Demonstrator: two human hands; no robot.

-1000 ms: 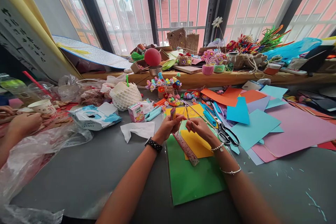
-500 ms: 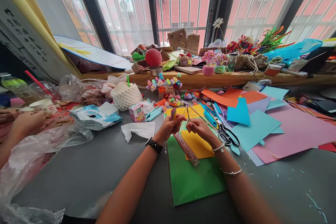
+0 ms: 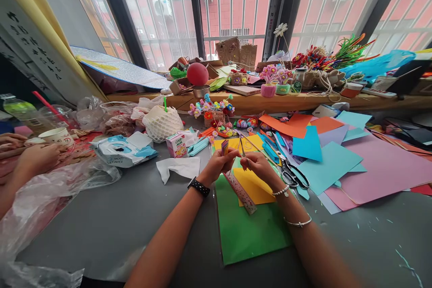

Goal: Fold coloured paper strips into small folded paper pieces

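My left hand point(image 3: 219, 163) is closed on a small stack of coloured strips point(image 3: 224, 146) that stands up above its fingers. Close by on the right, my right hand point(image 3: 258, 165) grips small metal scissors point(image 3: 242, 145), their slim blades pointing away from me. The fingertips of both hands almost meet, and whatever lies between them is too small to make out. Beneath the hands are a patterned ruler point(image 3: 241, 192), yellow paper point(image 3: 263, 186) and a green sheet point(image 3: 249, 238). Large black-handled scissors point(image 3: 293, 174) lie right of my right hand.
Coloured paper sheets point(image 3: 388, 166) spread over the right side. Left of my hands are a white tissue point(image 3: 178, 167), a small pink box point(image 3: 177, 145) and a wet-wipe pack point(image 3: 123, 149). Another person's hands point(image 3: 38, 159) are at far left. Fuzzy flowers point(image 3: 212, 110) stand behind.
Hardly anything differs. Both my hands stay together over the green sheet with only a tiny shift, and the other person's hand at the far left has moved slightly.
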